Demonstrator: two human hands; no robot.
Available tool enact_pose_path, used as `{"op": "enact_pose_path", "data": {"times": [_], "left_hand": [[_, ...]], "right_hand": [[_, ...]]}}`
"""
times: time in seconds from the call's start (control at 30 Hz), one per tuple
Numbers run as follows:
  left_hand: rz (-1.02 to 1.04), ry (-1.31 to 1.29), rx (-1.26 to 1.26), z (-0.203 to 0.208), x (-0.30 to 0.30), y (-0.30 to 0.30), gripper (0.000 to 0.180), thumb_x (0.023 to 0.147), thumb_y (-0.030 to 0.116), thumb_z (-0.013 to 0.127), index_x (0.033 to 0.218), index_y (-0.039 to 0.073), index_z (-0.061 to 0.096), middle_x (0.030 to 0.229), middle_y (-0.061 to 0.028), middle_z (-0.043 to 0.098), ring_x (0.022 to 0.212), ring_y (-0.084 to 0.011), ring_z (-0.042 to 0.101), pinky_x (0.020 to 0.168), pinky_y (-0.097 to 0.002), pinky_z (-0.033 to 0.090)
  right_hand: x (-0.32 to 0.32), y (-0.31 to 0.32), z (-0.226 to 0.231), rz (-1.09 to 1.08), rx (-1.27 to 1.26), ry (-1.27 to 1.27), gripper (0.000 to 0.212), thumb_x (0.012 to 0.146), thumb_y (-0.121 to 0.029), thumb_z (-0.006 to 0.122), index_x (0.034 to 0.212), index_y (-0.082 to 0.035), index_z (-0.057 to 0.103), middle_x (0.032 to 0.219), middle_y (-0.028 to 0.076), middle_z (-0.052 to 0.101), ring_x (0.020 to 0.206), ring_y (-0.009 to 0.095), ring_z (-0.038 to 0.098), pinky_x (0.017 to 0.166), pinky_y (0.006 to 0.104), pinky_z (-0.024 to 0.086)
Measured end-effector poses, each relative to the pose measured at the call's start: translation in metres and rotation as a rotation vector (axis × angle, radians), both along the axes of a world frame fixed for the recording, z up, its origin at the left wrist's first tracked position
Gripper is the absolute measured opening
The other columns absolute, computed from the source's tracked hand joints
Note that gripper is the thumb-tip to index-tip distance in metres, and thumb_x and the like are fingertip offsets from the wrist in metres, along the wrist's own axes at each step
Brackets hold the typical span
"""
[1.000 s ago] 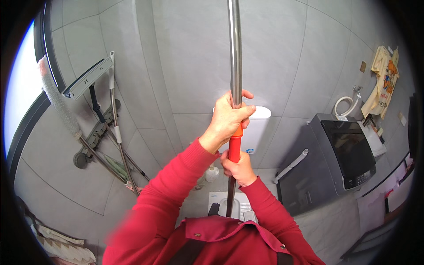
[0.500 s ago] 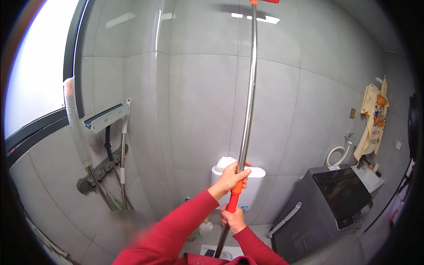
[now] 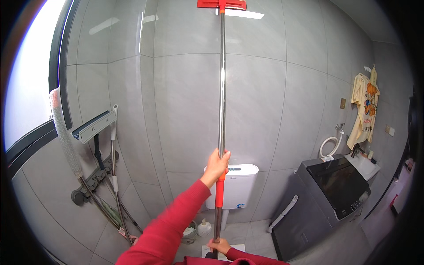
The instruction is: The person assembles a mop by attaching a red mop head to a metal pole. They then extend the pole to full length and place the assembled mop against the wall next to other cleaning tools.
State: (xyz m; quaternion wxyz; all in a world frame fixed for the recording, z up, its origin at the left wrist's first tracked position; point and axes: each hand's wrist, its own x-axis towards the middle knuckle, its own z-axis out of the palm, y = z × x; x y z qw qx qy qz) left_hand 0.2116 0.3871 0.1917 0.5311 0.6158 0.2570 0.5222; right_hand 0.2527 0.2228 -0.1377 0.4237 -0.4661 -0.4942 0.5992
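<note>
A long-handled flat mop (image 3: 222, 88) stands nearly vertical in front of me, its steel pole running up the middle of the view. Its wide red head (image 3: 234, 5) is at the top edge, against or close to the tiled wall. My left hand (image 3: 214, 168) is wrapped round the pole just above the red-orange sleeve (image 3: 219, 192). Lower down, my right hand (image 3: 221, 245) is closed round the darker bottom section of the pole. Behind the pole is a white toilet cistern (image 3: 244, 187).
Several long-handled cleaning tools, including a squeegee (image 3: 95, 126) and a fluffy duster (image 3: 66, 137), hang from a wall rack (image 3: 95, 181) beside the window at left. A dark washing machine (image 3: 309, 216), a small sink (image 3: 364, 167) and a hanging shirt (image 3: 365, 108) are at right.
My right hand has slid down from the red sleeve to the pole's lower section. The pole has swung left and more upright, and its red head now shows fully. The view has shifted slightly.
</note>
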Motion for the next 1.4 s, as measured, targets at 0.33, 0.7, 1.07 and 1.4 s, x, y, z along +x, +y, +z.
{"op": "enact_pose_path", "data": {"times": [0.33, 0.7, 1.07, 1.4], "left_hand": [[0.088, 0.009, 0.252, 0.184, 0.001, 0.026, 0.027, 0.091, 0.029, 0.054, 0.088, 0.005, 0.042, 0.063, -0.0023, 0.046, 0.044, -0.0113, 0.046, 0.04, -0.0283, 0.042], [0.229, 0.072, 0.246, 0.028, 0.011, 0.041, 0.023, 0.092, 0.023, 0.051, 0.086, 0.002, 0.042, 0.057, -0.0052, 0.048, 0.04, -0.0147, 0.048, 0.038, -0.0306, 0.041], [0.257, 0.172, 0.093, -0.063, -0.031, -0.015, 0.021, 0.091, 0.022, 0.053, 0.09, 0.003, 0.045, 0.057, -0.0062, 0.053, 0.042, -0.0142, 0.053, 0.041, -0.0307, 0.043], [0.273, 0.025, 0.283, 0.211, -0.05, 0.058, 0.027, 0.09, 0.025, 0.053, 0.089, 0.0, 0.043, 0.063, -0.0085, 0.051, 0.045, -0.0172, 0.051, 0.039, -0.0356, 0.045]], "right_hand": [[-0.012, 0.018, 0.197, -0.345, 0.391, 0.279, 0.028, 0.082, -0.014, 0.068, 0.101, -0.002, 0.05, 0.065, -0.002, 0.05, 0.052, 0.006, 0.045, 0.047, 0.0216, 0.037], [0.014, 0.047, 0.035, -0.269, -0.089, 0.282, 0.017, 0.076, -0.008, 0.065, 0.092, -0.002, 0.061, 0.069, 0.002, 0.057, 0.054, 0.01, 0.051, 0.051, 0.0242, 0.041], [-0.004, 0.031, -0.12, 0.063, -0.466, -0.114, 0.021, 0.083, -0.016, 0.058, 0.092, 0.002, 0.062, 0.067, 0.007, 0.061, 0.063, 0.017, 0.059, 0.061, 0.0292, 0.048], [-0.007, 0.041, 0.203, 0.025, 0.43, 0.376, 0.046, 0.082, 0.001, 0.061, 0.124, 0.001, 0.042, 0.093, 0.006, 0.06, 0.082, 0.011, 0.058, 0.074, 0.0235, 0.046]]}}
